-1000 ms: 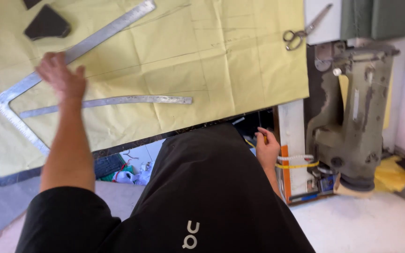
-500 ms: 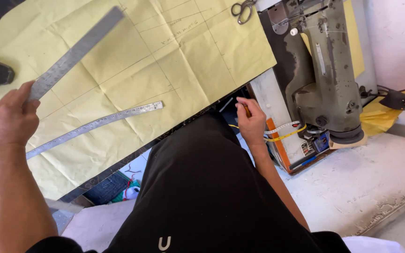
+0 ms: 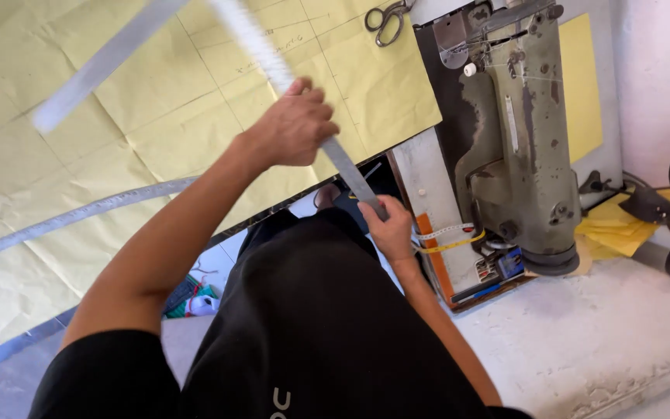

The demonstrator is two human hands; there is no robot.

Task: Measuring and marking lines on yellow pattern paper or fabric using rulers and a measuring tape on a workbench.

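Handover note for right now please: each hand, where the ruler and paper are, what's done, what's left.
Left hand: gripped round the long metal ruler, lifted off the table and blurred.
Right hand: holds the ruler's lower end at the table edge.
Yellow pattern paper: spread flat on the table, pencil lines already drawn on it. A curved metal ruler lies across it.
Scissors rest at the paper's far edge, beside the sewing machine.
Done: lines marked. Left: ruler not yet set down; paper shows no cuts in view.
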